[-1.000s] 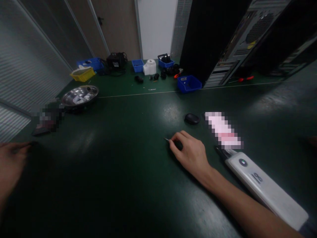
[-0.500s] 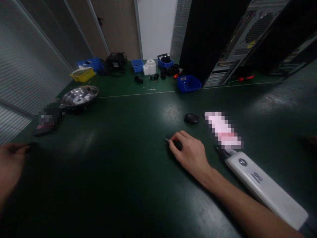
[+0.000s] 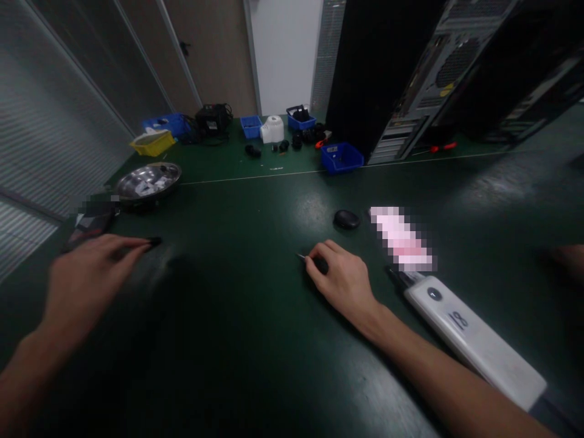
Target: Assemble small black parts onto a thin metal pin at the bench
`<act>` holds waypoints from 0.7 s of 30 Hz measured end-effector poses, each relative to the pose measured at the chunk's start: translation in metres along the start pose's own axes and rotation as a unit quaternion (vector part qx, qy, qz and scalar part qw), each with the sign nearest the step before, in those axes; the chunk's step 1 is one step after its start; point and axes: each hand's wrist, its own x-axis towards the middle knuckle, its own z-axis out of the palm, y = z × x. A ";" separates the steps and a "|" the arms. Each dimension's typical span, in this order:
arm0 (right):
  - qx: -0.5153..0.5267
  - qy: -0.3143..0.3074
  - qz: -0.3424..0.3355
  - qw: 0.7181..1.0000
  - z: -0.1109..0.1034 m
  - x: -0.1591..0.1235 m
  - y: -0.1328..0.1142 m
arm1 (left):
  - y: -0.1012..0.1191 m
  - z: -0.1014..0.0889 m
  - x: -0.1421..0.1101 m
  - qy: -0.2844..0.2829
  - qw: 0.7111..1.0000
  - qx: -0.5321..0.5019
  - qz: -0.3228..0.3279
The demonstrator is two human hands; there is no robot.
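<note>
My left hand (image 3: 89,271) is raised over the left side of the table, thumb and fingers pinching a small black piece (image 3: 156,241) whose kind I cannot make out. Toward the centre, my right hand (image 3: 342,274) rests low at the tabletop. It is closed around what looks like a small screwdriver (image 3: 322,266), its dark handle mostly hidden in the palm and its thin metal tip pointing left. A black computer mouse (image 3: 347,219) lies just beyond the right hand, not touched.
A metal bowl (image 3: 148,181) with white bits stands at the left. Blue bins (image 3: 342,159), a yellow tray (image 3: 152,145) and black parts line the back. Right of my arm lies a white device marked 18 (image 3: 474,340). Another person's hand (image 3: 570,258) shows at the right edge.
My left hand has come in from the left edge, moving right with the small black piece in its pinch. The right hand keeps its hold; the view has shifted slightly.
</note>
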 end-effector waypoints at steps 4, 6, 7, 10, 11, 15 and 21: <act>0.005 -0.001 0.000 1.000 0.000 0.000 0.000 | 0.124 0.003 0.014 -0.052 0.977 -0.134 0.159; 0.004 0.002 0.004 1.000 0.000 -0.001 0.000 | 0.169 0.020 0.016 -0.082 0.956 -0.167 0.226; 0.003 0.006 0.007 1.000 0.000 -0.001 0.000 | 0.186 0.031 0.017 -0.091 0.946 -0.179 0.254; 0.001 0.016 0.020 1.000 0.000 0.000 -0.002 | 0.217 0.061 0.014 -0.089 0.929 -0.213 0.290; 0.002 0.017 0.022 1.000 0.000 0.000 -0.003 | 0.221 0.069 0.013 -0.083 0.927 -0.219 0.291; 0.013 0.014 0.016 1.000 0.001 0.000 -0.004 | 0.220 0.079 0.011 -0.053 0.925 -0.241 0.288; 0.031 0.020 0.007 0.999 0.003 -0.001 -0.005 | 0.215 0.077 0.016 -0.082 0.918 -0.320 0.219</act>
